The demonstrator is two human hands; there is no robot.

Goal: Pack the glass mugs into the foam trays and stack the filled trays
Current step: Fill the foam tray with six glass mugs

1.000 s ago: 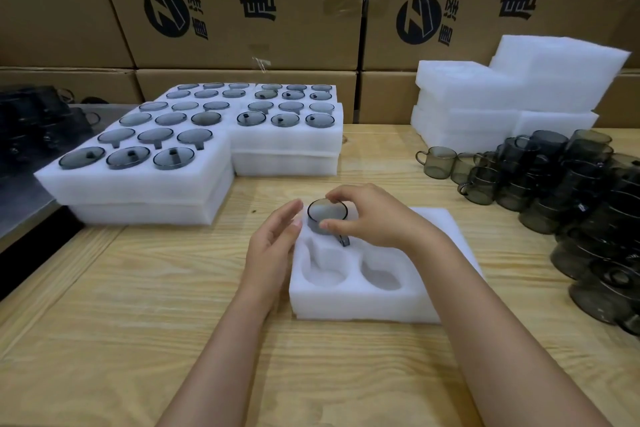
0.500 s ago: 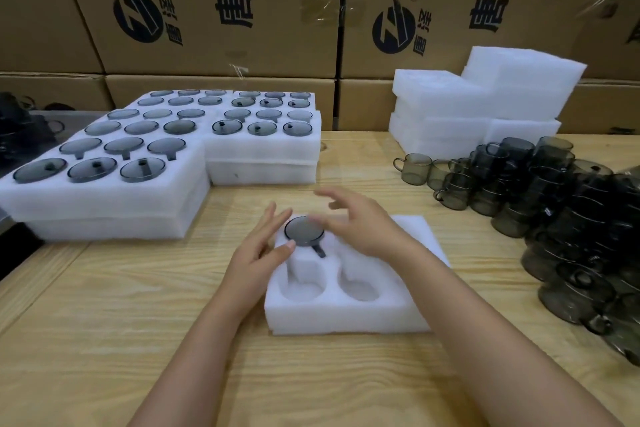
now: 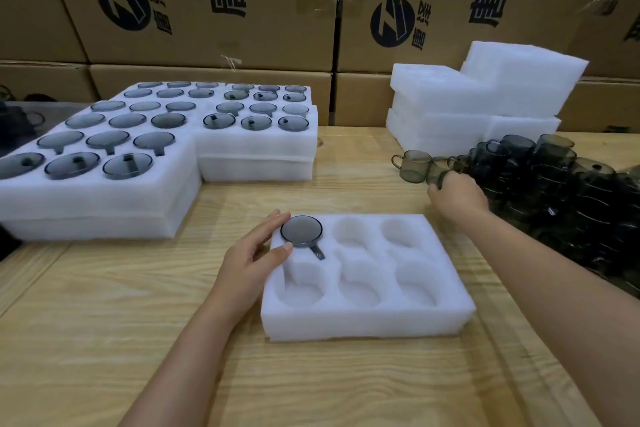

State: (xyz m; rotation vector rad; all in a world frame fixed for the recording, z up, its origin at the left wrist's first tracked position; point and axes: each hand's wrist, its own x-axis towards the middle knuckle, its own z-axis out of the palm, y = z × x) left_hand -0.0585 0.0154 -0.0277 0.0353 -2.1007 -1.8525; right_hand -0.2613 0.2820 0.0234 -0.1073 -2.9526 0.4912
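Observation:
A white foam tray [image 3: 367,319] with six pockets lies in front of me on the wooden table. One smoky glass mug [image 3: 301,230] sits upside down in its far left pocket, handle pointing toward me. My left hand [image 3: 252,260] rests against the tray's left side, thumb touching the foam by the mug, fingers relaxed. My right hand [image 3: 455,196] reaches to the pile of loose grey glass mugs [image 3: 561,191] at the right, fingers curled round a mug [image 3: 438,172] at the pile's near-left edge.
Filled foam trays [image 3: 156,149] stand stacked two high at the left and back. Empty foam trays [image 3: 485,97] are piled at the back right. Cardboard boxes [image 3: 242,3] wall off the rear. A dark bin of mugs [image 3: 17,121] sits at far left.
My right hand let go of the mug in the far left pocket and moved right to the loose mug pile. My left hand stayed at the tray's left side.

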